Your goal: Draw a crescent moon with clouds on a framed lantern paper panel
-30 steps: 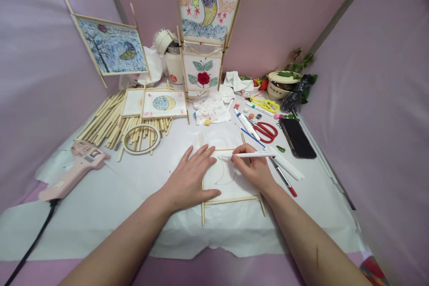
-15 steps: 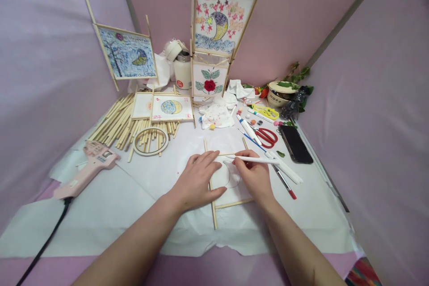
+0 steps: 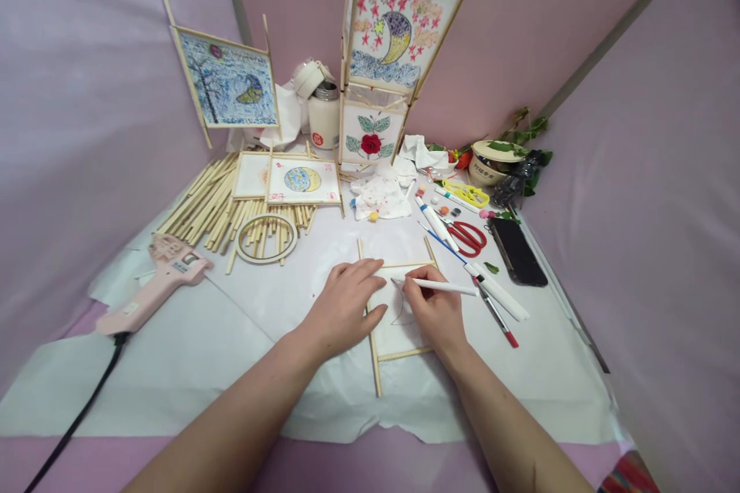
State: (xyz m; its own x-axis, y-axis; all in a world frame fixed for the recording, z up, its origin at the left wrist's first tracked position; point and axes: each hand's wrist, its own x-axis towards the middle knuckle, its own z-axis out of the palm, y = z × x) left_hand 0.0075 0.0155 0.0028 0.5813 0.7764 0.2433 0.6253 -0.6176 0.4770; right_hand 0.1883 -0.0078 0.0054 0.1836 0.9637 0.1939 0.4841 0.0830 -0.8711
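The right hand (image 3: 436, 312) is pinching a white pen (image 3: 445, 287) between thumb and fingers. The pen's tip is touching the white sheet (image 3: 396, 339), where thin dark curved lines are showing. The sheet is lying flat on the worktop (image 3: 312, 393), inside a frame of thin wooden sticks (image 3: 374, 354). The left hand (image 3: 344, 308) is resting with its fingers spread over the left side of the frame, holding nothing in its grip. The two hands are staying apart, with the drawing between them.

Red scissors (image 3: 467, 239), white markers (image 3: 502, 293) and a black phone (image 3: 519, 252) are lying to the right. On the left, a pink glue gun (image 3: 156, 285) is lying near a roll of tape (image 3: 241, 246), which is sitting on a pile of sticks (image 3: 202, 208). A tall framed tower (image 3: 398, 23) with a moon picture and a red rose is standing at the back.
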